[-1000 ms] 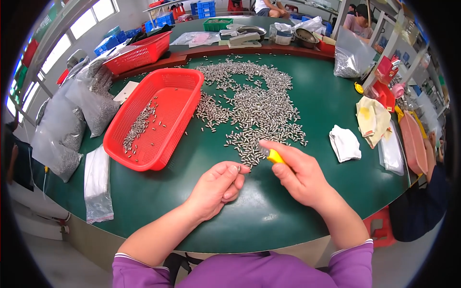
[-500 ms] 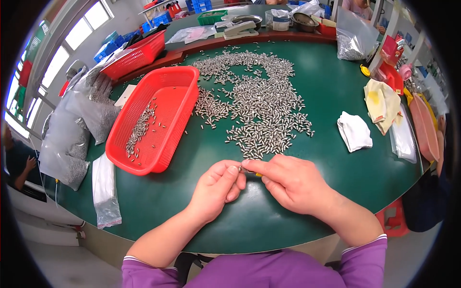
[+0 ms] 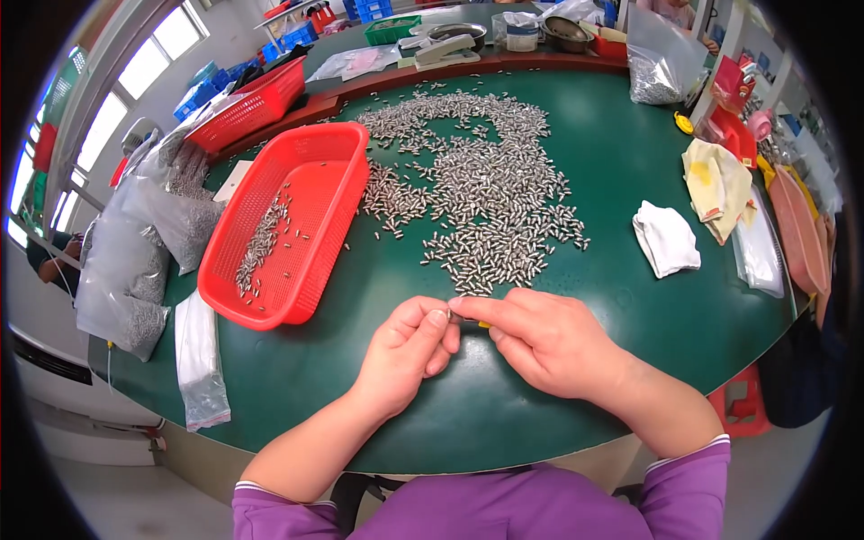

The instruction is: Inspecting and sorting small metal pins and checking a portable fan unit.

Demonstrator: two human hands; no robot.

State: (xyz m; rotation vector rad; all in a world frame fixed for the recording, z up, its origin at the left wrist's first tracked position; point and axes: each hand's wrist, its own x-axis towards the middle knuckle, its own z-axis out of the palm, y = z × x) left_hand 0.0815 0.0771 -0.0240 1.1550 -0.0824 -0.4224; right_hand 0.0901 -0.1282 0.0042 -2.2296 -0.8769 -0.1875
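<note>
Near the front of the green table my two hands meet at the fingertips. My left hand (image 3: 407, 351) is closed, pinching a small silvery metal part (image 3: 449, 315) between thumb and forefinger. My right hand (image 3: 551, 344) is closed too, its forefinger stretched to the part; a yellow bit of a thin tool (image 3: 484, 325) shows under it, the rest hidden. Just beyond the fingers spreads a large heap of small bullet-shaped metal parts (image 3: 495, 198). To the left stands a red perforated plastic basket (image 3: 306, 292) with some of the same parts in it.
Clear bags of metal parts (image 3: 121, 270) and a flat pack of plastic bags (image 3: 196, 351) lie at the left. On the right are a folded white cloth (image 3: 666, 239), a cream cloth (image 3: 713, 189) and a bag of parts (image 3: 655, 76). A raised brown edge (image 3: 432, 76) borders the back.
The view has shifted slightly. Both hands keep the same grip at the same place; the person in the background at far left has moved partly out of view.
</note>
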